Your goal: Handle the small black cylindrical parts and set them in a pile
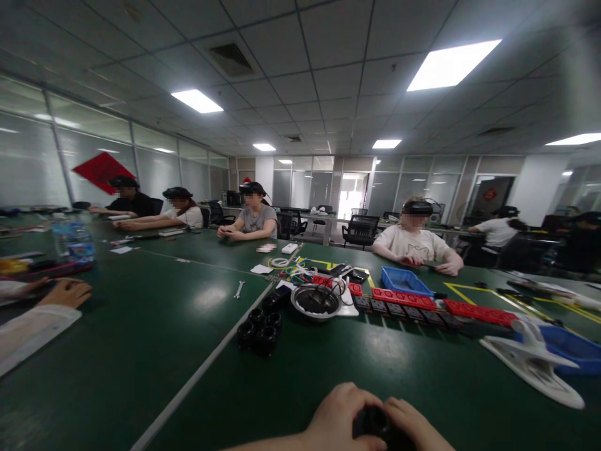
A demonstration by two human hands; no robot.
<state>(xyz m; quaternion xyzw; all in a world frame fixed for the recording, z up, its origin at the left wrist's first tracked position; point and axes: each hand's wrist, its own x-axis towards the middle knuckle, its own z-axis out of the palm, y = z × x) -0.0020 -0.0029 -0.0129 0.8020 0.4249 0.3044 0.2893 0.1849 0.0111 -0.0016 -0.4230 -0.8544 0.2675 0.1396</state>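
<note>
At the bottom of the view, both my hands are closed around a small black round part with a hole in its top [377, 418]. My left hand [340, 414] grips it from the left, thumb low in front. From the other side my right hand [413, 423] wraps it, with its lower part cut off by the frame edge. What else the fingers cover is hidden. Several similar black round parts [260, 332] stand grouped on the green table [188, 351], ahead and left of my hands.
A metal bowl [316, 302] with dark contents sits ahead, beside red power strips [404, 299] and a blue tray [406, 280]. A wrench [239, 289] lies left of them. On the right is a white stand [535, 366]. Another person's hand [68, 293] rests at left; co-workers sit opposite.
</note>
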